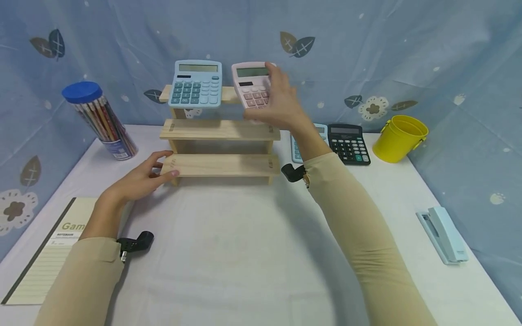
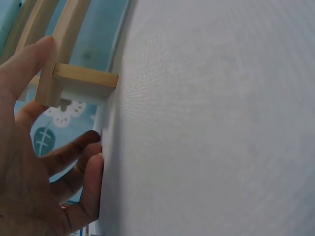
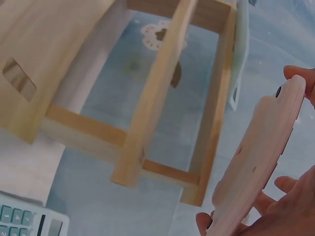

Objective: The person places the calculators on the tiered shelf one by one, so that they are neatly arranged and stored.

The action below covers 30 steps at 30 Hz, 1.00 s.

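Observation:
A wooden three-step display rack [image 1: 220, 165] stands at the back of the table. My left hand [image 1: 140, 176] pinches the left end of its lowest step, with the thumb [image 2: 29, 61] on the board and the index finger beneath; the other fingers are loosely bent. My right hand [image 1: 281, 102] grips a pink calculator [image 1: 252, 83] by its top and bottom edges. In the right wrist view that calculator [image 3: 261, 152] is tilted and apart from the rack's wood. A light-blue calculator [image 1: 195, 83] leans upright on the top step's left part.
Right of the rack lie another blue calculator [image 1: 297, 151], partly hidden by my arm, and a black calculator [image 1: 348, 145]. Farther right are a yellow bucket [image 1: 397, 140] and a light-blue stapler [image 1: 444, 235]. At left stand a blue-lidded pencil tub [image 1: 103, 122] and a notebook [image 1: 45, 262].

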### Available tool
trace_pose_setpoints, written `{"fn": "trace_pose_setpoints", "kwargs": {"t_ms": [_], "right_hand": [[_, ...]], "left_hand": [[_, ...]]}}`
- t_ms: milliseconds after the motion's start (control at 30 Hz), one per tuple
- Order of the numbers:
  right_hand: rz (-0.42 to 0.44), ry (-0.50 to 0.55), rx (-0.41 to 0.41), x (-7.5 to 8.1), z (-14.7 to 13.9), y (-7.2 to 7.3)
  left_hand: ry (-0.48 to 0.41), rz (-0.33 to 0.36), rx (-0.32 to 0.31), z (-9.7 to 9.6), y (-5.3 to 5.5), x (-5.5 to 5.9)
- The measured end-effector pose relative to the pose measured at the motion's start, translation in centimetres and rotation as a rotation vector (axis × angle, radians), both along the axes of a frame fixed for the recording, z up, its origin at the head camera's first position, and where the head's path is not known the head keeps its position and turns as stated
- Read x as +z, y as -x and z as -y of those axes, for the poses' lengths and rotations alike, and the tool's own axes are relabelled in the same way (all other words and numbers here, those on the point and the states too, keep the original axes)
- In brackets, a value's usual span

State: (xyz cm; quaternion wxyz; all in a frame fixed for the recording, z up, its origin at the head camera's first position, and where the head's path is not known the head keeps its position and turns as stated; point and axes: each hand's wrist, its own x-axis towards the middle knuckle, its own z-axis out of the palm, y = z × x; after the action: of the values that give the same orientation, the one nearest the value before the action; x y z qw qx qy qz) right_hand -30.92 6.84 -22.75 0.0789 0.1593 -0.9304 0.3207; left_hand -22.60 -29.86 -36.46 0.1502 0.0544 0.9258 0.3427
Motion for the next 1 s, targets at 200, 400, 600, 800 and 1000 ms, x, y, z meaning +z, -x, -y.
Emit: {"fn": "trace_pose_setpoints", "kwargs": {"t_ms": [200,400,600,800,1000], "right_hand": [[0.011,-0.018,-0.053,-0.1,0.7,0.4],[0.016,-0.064,-0.085,0.3,1.9,0.8],[0.053,-0.116,-0.117,0.6,2.7,1.2],[0.080,-0.167,-0.161,0.4,3.5,1.8],[0.086,-0.149,-0.155,-0.1,3.5,2.1]], "left_hand": [[-0.007,-0.010,-0.008,0.0,0.1,-0.1],[-0.022,-0.014,-0.012,0.1,-0.1,-0.1],[-0.024,-0.028,-0.016,-0.1,-0.1,-0.3],[-0.032,-0.041,-0.011,0.1,-0.2,-0.4],[-0.023,-0.039,-0.002,0.1,-0.1,-0.5]]}}
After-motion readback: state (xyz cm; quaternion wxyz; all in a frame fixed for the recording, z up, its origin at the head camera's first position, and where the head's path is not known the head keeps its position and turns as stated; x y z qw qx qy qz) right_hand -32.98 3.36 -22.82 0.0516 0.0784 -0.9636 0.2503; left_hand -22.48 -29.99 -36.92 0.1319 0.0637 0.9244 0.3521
